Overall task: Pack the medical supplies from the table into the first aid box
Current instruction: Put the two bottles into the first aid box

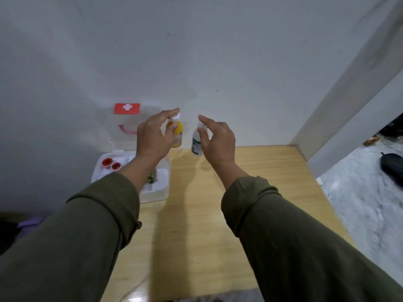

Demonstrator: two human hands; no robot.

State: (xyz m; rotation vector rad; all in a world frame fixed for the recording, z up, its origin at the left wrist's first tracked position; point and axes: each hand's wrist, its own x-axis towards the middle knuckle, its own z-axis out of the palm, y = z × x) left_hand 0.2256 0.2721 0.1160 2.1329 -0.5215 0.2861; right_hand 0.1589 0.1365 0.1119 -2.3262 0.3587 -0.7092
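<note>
Wood table (218, 214), white wall (196, 51).

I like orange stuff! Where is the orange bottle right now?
The orange bottle stands at the table's far edge by the wall, just right of the open first aid box, with the left hand closing around it.

The first aid box (162, 192) sits at the table's (272, 182) far left corner; two bottles (177, 134) (197, 144) stand right of it along the far edge.
</note>
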